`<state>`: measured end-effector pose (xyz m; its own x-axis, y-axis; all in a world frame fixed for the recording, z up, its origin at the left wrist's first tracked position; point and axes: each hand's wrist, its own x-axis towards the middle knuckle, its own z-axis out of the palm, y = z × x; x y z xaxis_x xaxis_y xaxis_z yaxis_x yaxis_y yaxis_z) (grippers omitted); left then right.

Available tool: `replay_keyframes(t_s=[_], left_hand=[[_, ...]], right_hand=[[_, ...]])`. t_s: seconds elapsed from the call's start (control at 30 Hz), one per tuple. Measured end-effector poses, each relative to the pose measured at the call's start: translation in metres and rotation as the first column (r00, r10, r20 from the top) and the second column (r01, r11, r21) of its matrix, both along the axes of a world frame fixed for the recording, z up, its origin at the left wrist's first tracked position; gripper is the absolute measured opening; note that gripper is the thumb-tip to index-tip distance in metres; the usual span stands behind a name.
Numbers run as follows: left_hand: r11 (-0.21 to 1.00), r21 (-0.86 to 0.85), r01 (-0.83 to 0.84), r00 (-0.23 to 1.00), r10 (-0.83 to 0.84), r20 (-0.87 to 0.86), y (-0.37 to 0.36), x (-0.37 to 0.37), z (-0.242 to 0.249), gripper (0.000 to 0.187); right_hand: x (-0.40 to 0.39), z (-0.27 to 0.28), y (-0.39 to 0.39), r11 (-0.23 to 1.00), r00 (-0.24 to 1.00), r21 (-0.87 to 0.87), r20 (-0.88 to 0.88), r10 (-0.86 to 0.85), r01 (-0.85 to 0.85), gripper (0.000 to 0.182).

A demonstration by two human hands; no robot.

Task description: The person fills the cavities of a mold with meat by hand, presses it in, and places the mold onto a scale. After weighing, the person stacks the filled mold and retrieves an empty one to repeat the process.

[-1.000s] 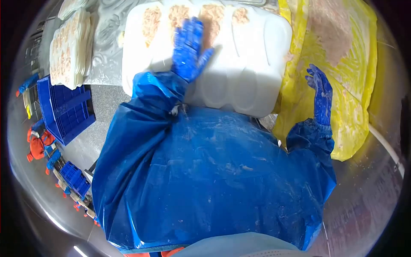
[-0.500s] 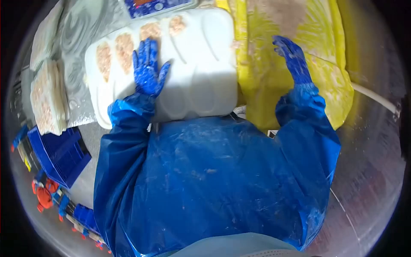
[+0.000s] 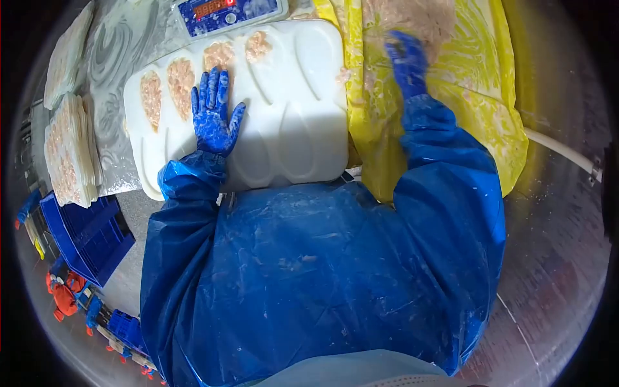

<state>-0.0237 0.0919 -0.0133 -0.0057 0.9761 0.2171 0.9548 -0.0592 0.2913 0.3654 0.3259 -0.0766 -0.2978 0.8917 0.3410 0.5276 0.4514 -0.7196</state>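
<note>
The left hand, in a blue glove, lies flat on the white moulded tray, its grip spread apart and holding nothing. Four of the tray's oval hollows are filled with pale minced paste; they run in a row along the tray's far edge, just beyond the left fingertips, and the hollows nearer the person stand bare. The right hand, also gloved in blue, is off the tray's right side, down in the yellow bag, at the edge of the paste heap. Its fingers seem curled into the paste, though motion blur leaves me unable to tell whether the grip has closed. A blue digital scale sits just past the tray's far edge. Left of the tray, a stack of filled trays rests on the surface, with a blue crate below it.
</note>
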Motion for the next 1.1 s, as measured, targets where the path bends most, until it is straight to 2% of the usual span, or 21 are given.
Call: replay_keyframes(t_s=[0.07, 0.2, 0.27, 0.3, 0.33, 0.37, 0.4, 0.43, 0.47, 0.5, 0.57, 0.6, 0.63, 0.67, 0.73, 0.8, 0.87, 0.93, 0.97, 1.0, 1.1], left_hand=[[1.0, 0.018, -0.013, 1.0, 0.013, 0.02, 0.0, -0.001, -0.002, 0.074], [0.997, 0.079, -0.007, 0.998, 0.002, 0.067, -0.001, 0.0, -0.003, 0.07], [0.997, 0.08, -0.019, 0.999, 0.015, 0.048, -0.002, -0.001, -0.006, 0.069], [0.996, 0.087, -0.019, 0.998, 0.014, 0.056, -0.002, -0.001, -0.007, 0.069], [0.995, 0.096, -0.02, 0.998, 0.014, 0.062, -0.002, -0.002, -0.007, 0.069], [0.995, 0.101, -0.027, 0.998, 0.02, 0.063, -0.002, -0.001, -0.005, 0.069], [0.994, 0.109, -0.033, 0.998, 0.027, 0.062, -0.002, -0.001, -0.006, 0.069], [0.992, 0.122, -0.025, 0.996, 0.014, 0.092, -0.003, -0.001, -0.005, 0.069], [0.99, 0.137, -0.021, 0.993, 0.005, 0.119, -0.003, -0.003, -0.003, 0.069], [0.985, 0.17, -0.022, 0.986, -0.006, 0.164, -0.004, -0.003, -0.003, 0.069], [0.98, 0.19, -0.058, 0.98, 0.02, 0.197, -0.008, -0.001, -0.001, 0.07], [0.977, 0.204, -0.068, 0.976, 0.023, 0.216, -0.009, -0.001, -0.001, 0.07], [0.973, 0.218, -0.073, 0.974, 0.024, 0.224, -0.009, -0.001, -0.002, 0.069], [0.973, 0.215, -0.081, 0.974, 0.032, 0.222, -0.01, -0.002, -0.005, 0.069], [0.972, 0.217, -0.087, 0.974, 0.038, 0.222, -0.01, -0.004, -0.008, 0.075], [0.97, 0.226, -0.089, 0.972, 0.035, 0.232, -0.011, -0.004, -0.01, 0.074], [0.967, 0.237, -0.091, 0.966, 0.028, 0.256, -0.013, -0.004, -0.01, 0.073], [0.965, 0.241, -0.098, 0.958, 0.026, 0.287, -0.011, -0.004, -0.007, 0.071], [0.963, 0.248, -0.103, 0.947, 0.019, 0.321, -0.008, -0.004, -0.007, 0.069], [0.963, 0.245, -0.113, 0.932, 0.018, 0.361, -0.009, -0.004, -0.006, 0.067], [0.955, 0.278, -0.098, 0.914, -0.025, 0.405, 0.034, 0.013, 0.002, 0.056]], right_hand=[[0.03, 0.02, 0.013, 0.93, 0.894, 0.227, 0.284, -0.346, 0.288, 0.054], [0.019, 0.01, 0.007, 0.921, 0.826, 0.128, 0.409, -0.387, 0.368, 0.06], [-0.023, 0.009, -0.003, 0.968, 0.935, 0.161, 0.271, -0.229, 0.191, 0.052], [-0.033, 0.014, -0.003, 0.958, 0.952, 0.28, 0.304, -0.026, -0.063, 0.039], [-0.038, 0.007, -0.002, 0.958, 0.955, 0.278, 0.297, -0.017, -0.069, 0.039], [-0.043, -0.002, 0.0, 0.99, 0.989, 0.138, 0.148, 0.013, -0.034, 0.032], [-0.044, -0.01, 0.004, 1.0, 1.0, -0.01, -0.007, 0.024, -0.024, 0.024], [-0.035, -0.005, 0.003, 0.864, 0.9, -0.49, -0.42, -0.116, -0.118, 0.019], [-0.017, -0.006, 0.012, 0.968, 0.985, -0.252, -0.171, -0.028, -0.016, 0.021], [-0.011, 0.016, 0.003, 0.899, 0.876, -0.431, -0.459, -0.147, -0.075, 0.025], [-0.014, 0.062, -0.009, 0.91, 0.837, -0.413, -0.481, -0.262, 0.048, 0.024], [-0.023, 0.085, -0.012, 0.945, 0.852, -0.323, -0.48, -0.208, 0.049, 0.023], [-0.037, 0.114, -0.022, 0.903, 0.737, -0.414, -0.645, -0.202, -0.115, 0.022], [-0.055, 0.135, -0.03, 0.901, 0.738, -0.416, -0.645, -0.198, -0.123, 0.022], [-0.092, 0.161, -0.049, 0.998, 0.91, 0.025, -0.411, 0.058, -0.053, 0.023], [-0.13, 0.16, -0.066, 0.997, 0.935, -0.003, -0.348, 0.067, -0.073, 0.025], [-0.158, 0.131, -0.096, 0.905, 0.845, -0.19, -0.468, 0.257, -0.381, 0.03], [-0.155, 0.105, -0.133, 0.659, 0.852, -0.609, -0.514, 0.097, -0.442, 0.035], [-0.151, 0.101, -0.145, 0.637, 0.74, -0.598, -0.67, -0.063, -0.487, 0.036], [-0.146, 0.102, -0.147, 0.63, 0.745, -0.605, -0.664, -0.062, -0.487, 0.036], [-0.132, 0.108, -0.145, 0.735, 0.799, -0.623, -0.569, -0.192, -0.267, 0.033]])
